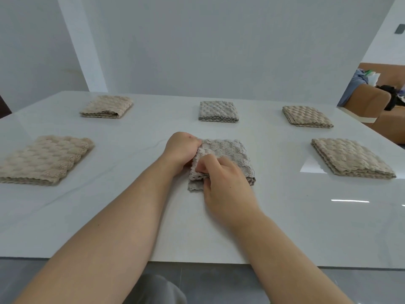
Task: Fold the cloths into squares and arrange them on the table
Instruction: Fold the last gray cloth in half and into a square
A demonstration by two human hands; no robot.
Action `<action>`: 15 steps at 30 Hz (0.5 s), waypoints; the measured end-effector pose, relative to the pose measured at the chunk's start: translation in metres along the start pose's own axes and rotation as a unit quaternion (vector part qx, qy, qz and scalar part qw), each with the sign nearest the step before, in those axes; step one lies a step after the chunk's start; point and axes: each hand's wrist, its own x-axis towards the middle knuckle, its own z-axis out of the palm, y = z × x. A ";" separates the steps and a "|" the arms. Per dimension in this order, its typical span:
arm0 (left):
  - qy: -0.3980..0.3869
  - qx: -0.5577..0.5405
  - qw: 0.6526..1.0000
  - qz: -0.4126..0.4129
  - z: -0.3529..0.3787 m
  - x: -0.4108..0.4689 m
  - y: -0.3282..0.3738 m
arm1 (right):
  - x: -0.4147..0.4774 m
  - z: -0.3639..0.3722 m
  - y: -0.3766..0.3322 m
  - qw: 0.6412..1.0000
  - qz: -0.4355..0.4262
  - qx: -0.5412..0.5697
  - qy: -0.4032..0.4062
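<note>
On the glossy white table [153,227], the right hand [223,181] pinches the near layers of the bumpy grey cloth [228,148], mid-table; the left hand [182,150] grips its left edge. A left beige square [46,159] and right beige square [350,159] (plush, folded) flank it; a far row [218,111] holds three more.

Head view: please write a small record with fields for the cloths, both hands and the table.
surface: white table
finished cloths: five folded squares, each lying apart
back row: back left cloth, back middle cloth, back right cloth
front sides: front left cloth, front right cloth
in work: centre cloth, grey, near layers uneven
left hand: grips its left edge
right hand: pinches its near layers
background: brown sofa
</note>
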 end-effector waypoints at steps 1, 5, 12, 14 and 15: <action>0.010 0.008 1.000 0.002 0.000 0.001 -0.001 | 0.000 0.000 0.000 1.000 -0.001 0.001 -0.003; 0.053 0.097 0.992 0.060 0.000 -0.002 -0.003 | 0.000 0.000 0.001 0.999 -0.020 -0.001 -0.033; 0.023 0.334 0.931 0.145 -0.001 -0.005 -0.012 | -0.001 -0.003 -0.002 0.995 -0.007 0.000 0.102; 0.023 0.392 0.907 0.154 0.000 -0.009 -0.009 | 0.002 -0.005 0.002 0.982 0.059 -0.032 0.175; 0.022 0.404 0.902 0.154 0.000 -0.011 -0.006 | 0.003 -0.006 0.005 0.977 0.106 -0.054 0.179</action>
